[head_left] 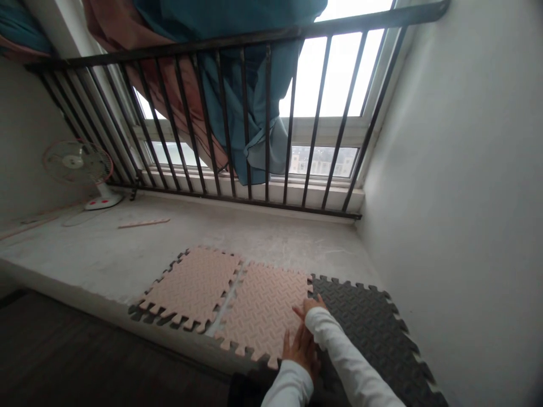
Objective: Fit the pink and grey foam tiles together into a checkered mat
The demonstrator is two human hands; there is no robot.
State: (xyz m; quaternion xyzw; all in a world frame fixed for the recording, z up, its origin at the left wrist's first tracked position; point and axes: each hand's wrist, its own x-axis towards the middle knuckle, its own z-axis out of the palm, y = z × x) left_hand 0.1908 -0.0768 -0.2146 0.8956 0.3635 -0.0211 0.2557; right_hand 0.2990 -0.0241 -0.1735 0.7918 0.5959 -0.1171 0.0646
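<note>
My left hand [301, 351] lies with fingers spread on the near right edge of a pink foam mat tile [265, 305]. Just beyond it, my right hand [313, 308] rests on the seam where this tile meets a dark grey foam tile [360, 322]. Its fingers are apart, partly hidden by the wrist and white sleeve. The two tiles sit side by side along that seam, though my hands and sleeve cover its near part. A second pink foam tile [195, 285] lies to the left, with a narrow gap between it and the middle tile.
The tiles lie on a pale raised ledge [93, 265] whose front edge drops to a dark floor [85, 350]. A black railing [237, 198] runs before the window and curtains [229, 85]. A fan [99, 195] and a thin strip [144, 224] are leftward; a wall [458, 198] bounds the right.
</note>
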